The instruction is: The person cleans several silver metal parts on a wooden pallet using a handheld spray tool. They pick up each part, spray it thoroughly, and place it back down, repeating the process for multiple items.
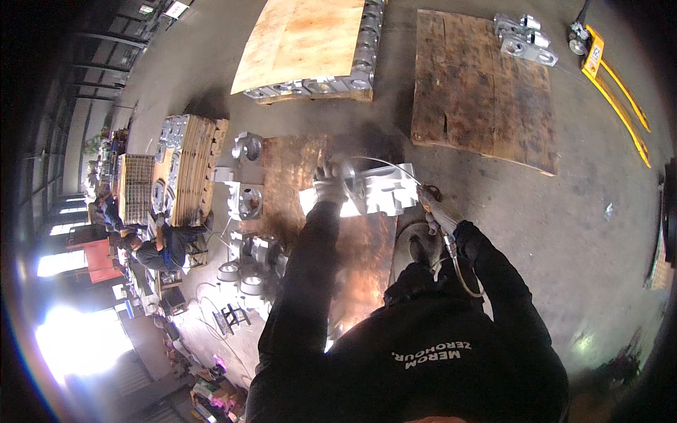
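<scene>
A silver metal casting (384,189) with openings and ribs lies in front of me on a worn wooden board (367,243). At its left end is my left hand (326,185) in a light glove, fingers spread and resting against the casting. My right hand (441,214), also gloved, is closed round a hose-fed air gun (428,197) at the casting's right end. From the gun a thin bent tube (395,165) arcs left over the far side of the casting. A pale hose (465,278) loops below my right wrist.
More castings (248,201) stand to the left. A plywood-topped stack (303,42) and a wooden pallet (483,92) lie ahead; a yellow pallet jack (613,92) is far right. At left, a person (159,250) sits near stacked pallets (190,166). A black stool-like frame (231,319) stands lower left.
</scene>
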The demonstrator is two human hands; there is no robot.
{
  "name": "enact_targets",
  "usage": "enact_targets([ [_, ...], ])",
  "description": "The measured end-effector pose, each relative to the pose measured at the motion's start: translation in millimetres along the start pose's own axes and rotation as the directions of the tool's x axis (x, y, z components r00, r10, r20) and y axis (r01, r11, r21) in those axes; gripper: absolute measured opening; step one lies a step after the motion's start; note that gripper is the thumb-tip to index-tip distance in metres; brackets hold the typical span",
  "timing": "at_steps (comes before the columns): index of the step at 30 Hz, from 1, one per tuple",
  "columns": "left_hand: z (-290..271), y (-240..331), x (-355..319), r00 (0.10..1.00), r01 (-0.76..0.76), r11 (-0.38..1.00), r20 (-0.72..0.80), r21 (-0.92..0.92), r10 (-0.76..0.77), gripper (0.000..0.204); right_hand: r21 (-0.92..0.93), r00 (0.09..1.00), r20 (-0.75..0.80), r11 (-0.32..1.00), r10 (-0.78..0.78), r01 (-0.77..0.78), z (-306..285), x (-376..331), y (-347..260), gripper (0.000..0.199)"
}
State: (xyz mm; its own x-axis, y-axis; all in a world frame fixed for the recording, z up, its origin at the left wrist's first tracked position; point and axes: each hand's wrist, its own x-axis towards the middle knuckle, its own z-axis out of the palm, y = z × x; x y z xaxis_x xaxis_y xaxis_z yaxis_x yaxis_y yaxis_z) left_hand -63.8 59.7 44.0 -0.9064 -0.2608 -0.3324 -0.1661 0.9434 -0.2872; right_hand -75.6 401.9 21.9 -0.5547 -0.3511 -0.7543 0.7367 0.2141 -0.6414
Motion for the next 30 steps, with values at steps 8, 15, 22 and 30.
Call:
enact_targets([
  [8, -6, 0, 0, 1.0, -0.003, 1.0, 0.025, -0.015, 0.003, 0.12, 0.021, 0.996, 0.084, 0.999, 0.03, -0.032, 5, 17, -11, 0.038],
  [15, -14, -1, -4, 0.998, -0.02, 1.0, 0.052, -0.004, 0.021, 0.118, 0.049, 0.983, 0.185, 0.999, -0.02, 0.011, 16, 17, -36, 0.041],
  [22, -24, 6, -3, 0.998, -0.023, 1.0, 0.052, -0.01, 0.024, 0.119, -0.044, 0.972, 0.234, 0.999, 0.023, -0.013, -1, 28, -52, 0.052],
  [30, -11, -2, -5, 0.999, -0.039, 0.998, -0.006, -0.042, 0.039, 0.115, 0.029, 0.981, 0.185, 0.998, 0.055, -0.062, -14, 15, 12, 0.043],
])
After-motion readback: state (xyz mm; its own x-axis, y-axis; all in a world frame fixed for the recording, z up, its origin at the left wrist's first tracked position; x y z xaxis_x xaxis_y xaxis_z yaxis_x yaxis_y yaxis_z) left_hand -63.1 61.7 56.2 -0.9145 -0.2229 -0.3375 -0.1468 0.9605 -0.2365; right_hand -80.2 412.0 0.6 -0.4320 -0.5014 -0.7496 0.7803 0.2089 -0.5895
